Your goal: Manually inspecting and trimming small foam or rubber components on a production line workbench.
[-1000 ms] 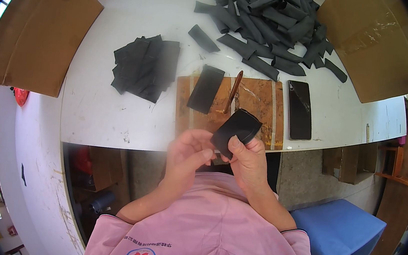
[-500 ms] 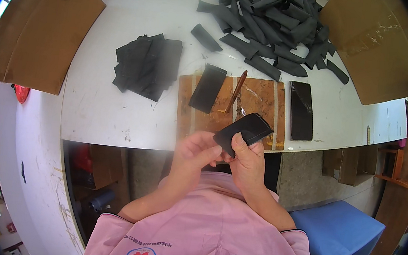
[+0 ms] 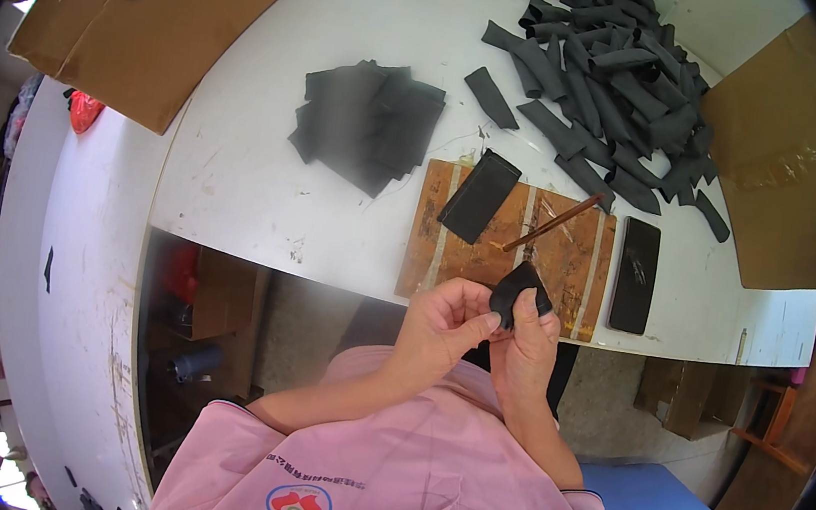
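Both hands are up close in front of my chest, just off the near table edge. My left hand (image 3: 446,322) and right hand (image 3: 531,342) are pressed in together around one small black sleeve piece (image 3: 517,290), fingers of both pinching it; the upper end pokes out above the right fingertips, the rest is hidden in the grip, so I can't tell how it is folded. Directly beyond the hands lies a wooden board (image 3: 569,258) on the white table (image 3: 265,188). On the board, ahead and a little left of the hands, a flat black rectangular piece (image 3: 478,196); just beside it, a thin wooden stick (image 3: 552,223) lying slanted. Right of the board, a dark flat slab (image 3: 635,274), apart from the board's edge. Farther out and left, a spread stack of flat black sheets (image 3: 368,122). Farthest, ahead and right, a big loose heap of black sleeves (image 3: 604,76). Cardboard sheets (image 3: 149,9) flank both far corners. Judgement: work is in mid-run. One piece in hand, one on the board, and I cannot tell which pile is finished.
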### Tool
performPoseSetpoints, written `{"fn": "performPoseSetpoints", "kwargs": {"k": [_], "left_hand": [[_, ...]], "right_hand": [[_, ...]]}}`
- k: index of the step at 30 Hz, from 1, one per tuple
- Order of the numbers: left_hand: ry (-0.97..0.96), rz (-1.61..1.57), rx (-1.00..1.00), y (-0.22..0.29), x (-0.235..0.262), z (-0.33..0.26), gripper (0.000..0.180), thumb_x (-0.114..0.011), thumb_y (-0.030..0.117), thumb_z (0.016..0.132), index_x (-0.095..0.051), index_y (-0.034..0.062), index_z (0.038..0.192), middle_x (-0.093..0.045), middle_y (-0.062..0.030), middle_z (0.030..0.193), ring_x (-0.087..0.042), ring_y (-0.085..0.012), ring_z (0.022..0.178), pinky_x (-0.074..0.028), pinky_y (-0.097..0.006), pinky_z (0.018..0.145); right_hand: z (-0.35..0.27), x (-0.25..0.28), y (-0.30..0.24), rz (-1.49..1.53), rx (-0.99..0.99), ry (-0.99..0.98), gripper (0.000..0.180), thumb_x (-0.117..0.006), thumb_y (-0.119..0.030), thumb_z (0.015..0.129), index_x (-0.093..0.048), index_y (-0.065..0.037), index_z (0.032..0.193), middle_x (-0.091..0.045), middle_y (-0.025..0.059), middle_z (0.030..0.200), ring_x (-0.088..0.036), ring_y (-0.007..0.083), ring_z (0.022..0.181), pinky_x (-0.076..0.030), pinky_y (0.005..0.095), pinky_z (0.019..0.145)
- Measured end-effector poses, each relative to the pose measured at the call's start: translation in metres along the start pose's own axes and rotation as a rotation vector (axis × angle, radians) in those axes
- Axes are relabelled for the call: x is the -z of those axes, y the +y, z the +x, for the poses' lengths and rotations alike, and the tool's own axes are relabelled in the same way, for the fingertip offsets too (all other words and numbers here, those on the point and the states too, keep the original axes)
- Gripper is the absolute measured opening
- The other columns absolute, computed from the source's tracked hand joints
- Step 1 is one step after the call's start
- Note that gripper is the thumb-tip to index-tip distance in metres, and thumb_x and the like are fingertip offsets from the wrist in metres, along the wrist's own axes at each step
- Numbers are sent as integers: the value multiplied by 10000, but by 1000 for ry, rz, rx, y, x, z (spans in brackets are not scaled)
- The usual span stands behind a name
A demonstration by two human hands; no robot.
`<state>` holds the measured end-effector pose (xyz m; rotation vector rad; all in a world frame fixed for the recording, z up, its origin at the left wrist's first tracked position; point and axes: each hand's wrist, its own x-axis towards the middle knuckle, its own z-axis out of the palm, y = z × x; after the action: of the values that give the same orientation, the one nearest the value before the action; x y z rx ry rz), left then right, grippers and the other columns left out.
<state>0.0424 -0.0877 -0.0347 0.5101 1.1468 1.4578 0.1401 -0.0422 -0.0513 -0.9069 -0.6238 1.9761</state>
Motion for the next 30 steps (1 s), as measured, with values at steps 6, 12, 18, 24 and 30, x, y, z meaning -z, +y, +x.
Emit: {"fn": "performPoseSetpoints", "kwargs": {"k": [6, 12, 18, 24, 30], "left_hand": [[53, -60, 17, 3, 5, 6, 75, -560, 48, 783, -555, 4, 843, -576, -22, 711, -502, -52, 591, -394, -177, 539], [119, 399, -170, 3, 17, 10, 50, -567, -29, 751, -554, -3, 792, -533, 13, 659, -460, -30, 585, -371, -165, 533], [52, 703, -516, -3, 2, 8, 77, -572, -32, 707, -545, 5, 768, -530, -45, 628, -484, -97, 513, -382, -213, 461], [298, 1039, -753, -17, 1, 14, 102, -583, -52, 687, -568, 15, 762, -477, -32, 503, -421, -77, 414, -349, -214, 404], [353, 1043, -769, -12, 6, 13, 106, -587, -19, 691, -580, 25, 787, -530, -82, 564, -491, -158, 439, -400, -271, 431]], "right_hand": [[2, 5, -1, -52, -14, -50, 229, -525, -282, 845, -553, -55, 856, -555, -8, 755, -495, 75, 621, -404, 214, 505], [-3, 18, -32, -1168, 280, -190, 187, -631, -145, 719, -565, -7, 828, -548, 73, 705, -540, 165, 607, -416, 261, 526], [1, 9, -26, -997, 556, -217, 229, -649, -74, 674, -547, -10, 869, -522, 86, 792, -547, 214, 700, -442, 282, 559], [9, 7, -15, -1355, 999, -214, 149, -577, 32, 646, -539, 17, 789, -499, 109, 716, -507, 258, 638, -437, 322, 546], [10, 3, -9, -1516, 1037, -238, 182, -562, -31, 630, -514, 0, 802, -463, 107, 718, -480, 259, 635, -422, 342, 537]]}}
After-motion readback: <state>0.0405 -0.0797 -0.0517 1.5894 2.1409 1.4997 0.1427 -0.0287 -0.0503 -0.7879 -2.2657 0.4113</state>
